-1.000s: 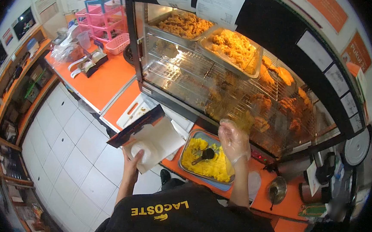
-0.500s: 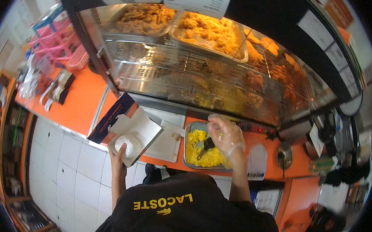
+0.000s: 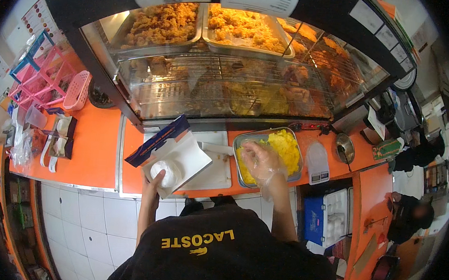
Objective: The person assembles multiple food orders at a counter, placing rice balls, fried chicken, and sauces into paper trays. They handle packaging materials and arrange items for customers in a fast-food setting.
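My left hand [image 3: 151,189] grips an open paper food box [image 3: 196,161], white inside with a dark blue and orange flap. A round white bundle [image 3: 167,171], seemingly wrapped, sits in the box under my thumb. In a clear plastic glove, my right hand [image 3: 260,161] is over a metal tray [image 3: 301,169] of crumbly yellow food [image 3: 286,147]. Its fingers are curled down at the food, and what they hold, if anything, is hidden. The dark scoop seen earlier in the tray is out of sight now.
Behind the counter edge stands a glass warming cabinet [image 3: 208,81] with trays of fried food [image 3: 162,24]. A white cutting board [image 3: 217,176] lies between box and tray. Right are a kitchen scale [image 3: 318,165] and metal bowl [image 3: 343,147]; left, a pink basket [image 3: 77,90]. Another person [image 3: 411,218] is far right.
My right hand has moved from the tray's far right side to over its middle, covering where the scoop lay. The left hand still holds the box. The whole view has shifted.
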{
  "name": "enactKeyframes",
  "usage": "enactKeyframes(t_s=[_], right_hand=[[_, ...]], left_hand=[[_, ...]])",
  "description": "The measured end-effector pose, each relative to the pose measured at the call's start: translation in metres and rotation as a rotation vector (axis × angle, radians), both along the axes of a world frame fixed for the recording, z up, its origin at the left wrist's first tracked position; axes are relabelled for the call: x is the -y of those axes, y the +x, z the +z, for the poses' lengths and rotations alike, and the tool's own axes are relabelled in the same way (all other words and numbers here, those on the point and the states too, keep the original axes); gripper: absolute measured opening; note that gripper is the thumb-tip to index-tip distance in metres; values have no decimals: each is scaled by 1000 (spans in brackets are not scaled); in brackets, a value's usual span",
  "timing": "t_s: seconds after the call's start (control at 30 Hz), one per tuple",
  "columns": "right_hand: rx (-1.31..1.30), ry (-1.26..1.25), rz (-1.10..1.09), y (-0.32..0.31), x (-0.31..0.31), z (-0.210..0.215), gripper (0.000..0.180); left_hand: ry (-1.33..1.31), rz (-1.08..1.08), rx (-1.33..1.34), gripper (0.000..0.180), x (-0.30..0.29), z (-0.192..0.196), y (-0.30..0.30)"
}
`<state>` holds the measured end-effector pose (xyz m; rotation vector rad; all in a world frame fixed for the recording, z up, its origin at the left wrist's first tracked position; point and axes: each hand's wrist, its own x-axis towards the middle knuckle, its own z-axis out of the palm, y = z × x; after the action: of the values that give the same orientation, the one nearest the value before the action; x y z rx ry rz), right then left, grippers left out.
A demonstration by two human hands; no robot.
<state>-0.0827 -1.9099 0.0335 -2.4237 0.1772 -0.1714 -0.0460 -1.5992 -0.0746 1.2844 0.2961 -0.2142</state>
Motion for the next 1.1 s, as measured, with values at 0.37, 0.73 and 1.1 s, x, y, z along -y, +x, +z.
enactKeyframes(t_s=[0.37, 0.73, 1.1], right_hand=[[-24, -445, -250, -38, 14, -38, 23], [-326, -354, -115, -5, 0, -37, 29], [-418, -277, 97, 24, -23, -19, 47]], left_hand=[[253, 110, 141, 52, -156, -41, 38], [739, 216, 89, 86, -340, -144, 161], [475, 346, 1235, 35, -96, 179, 170]])
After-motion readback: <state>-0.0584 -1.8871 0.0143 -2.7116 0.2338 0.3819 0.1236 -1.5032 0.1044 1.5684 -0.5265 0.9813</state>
